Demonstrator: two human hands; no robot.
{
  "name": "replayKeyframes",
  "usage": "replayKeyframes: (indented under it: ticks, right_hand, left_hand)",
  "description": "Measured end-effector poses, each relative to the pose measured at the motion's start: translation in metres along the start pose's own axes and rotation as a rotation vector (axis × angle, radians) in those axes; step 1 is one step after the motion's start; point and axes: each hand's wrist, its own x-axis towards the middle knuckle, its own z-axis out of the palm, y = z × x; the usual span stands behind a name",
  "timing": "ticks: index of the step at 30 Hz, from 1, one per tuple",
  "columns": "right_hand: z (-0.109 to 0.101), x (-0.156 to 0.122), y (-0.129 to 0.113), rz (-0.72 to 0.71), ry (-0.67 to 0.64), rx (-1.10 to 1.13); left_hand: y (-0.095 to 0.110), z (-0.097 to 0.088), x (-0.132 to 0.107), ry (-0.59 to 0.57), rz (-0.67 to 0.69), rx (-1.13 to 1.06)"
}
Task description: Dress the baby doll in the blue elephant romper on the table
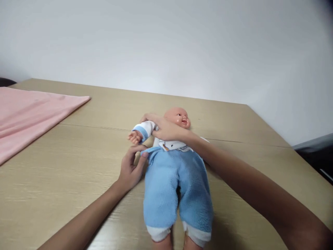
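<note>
A baby doll [177, 116] lies on its back on the wooden table, its head away from me and its face turned to the right. It wears fuzzy blue overalls [162, 187] with white cuffs over a white top with blue sleeve cuffs. My left hand [132, 166] pinches a blue strap [153, 150] of the overalls at the doll's left-side waist, as seen from here. Crossing over the doll's chest, my right hand [166, 128] is wrapped round its upper arm in the white sleeve [147, 127]. The doll's other arm is mostly hidden by my forearm.
A pink cloth [39, 113] is spread flat on the left of the table [65, 180]. Beyond the table's far edge stands a pale wall [156, 45]. Dark objects show past the right edge [317, 156] and at the far left.
</note>
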Motion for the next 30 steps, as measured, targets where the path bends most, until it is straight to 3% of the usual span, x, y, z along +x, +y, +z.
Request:
replayKeyframes:
  ticks: [3,5,10,15,18,21,24,30]
  right_hand:
    - [-0.008,-0.011,0.011,-0.005,-0.013,0.094]
    - [-0.008,-0.015,0.017,-0.032,-0.038,0.086]
    - [-0.007,-0.019,0.010,-0.068,-0.135,0.109]
    - [-0.013,-0.048,-0.030,0.278,0.093,-0.030]
    - [-0.005,-0.066,-0.045,0.343,0.080,-0.077]
    - [0.009,-0.070,-0.041,0.390,0.173,0.074]
    - [0.017,-0.066,-0.029,0.449,0.235,0.269]
    - [0.016,-0.067,-0.015,0.371,0.329,0.296]
  left_hand:
    - [0.005,0.002,0.001,0.138,0.182,0.005]
    - [0.009,0.004,0.007,0.199,0.204,-0.020]
    - [0.008,0.001,0.037,0.103,-0.281,-0.233]
    - [0.001,-0.008,0.051,-0.006,-0.438,-0.328]
    - [-0.002,-0.011,0.055,-0.036,-0.581,-0.472]
    - [-0.009,-0.007,0.065,-0.027,-0.687,-0.571]
    - [-0.015,-0.003,0.076,-0.067,-0.684,-0.522]
    - [-0.015,-0.007,0.083,-0.174,-0.520,-0.284]
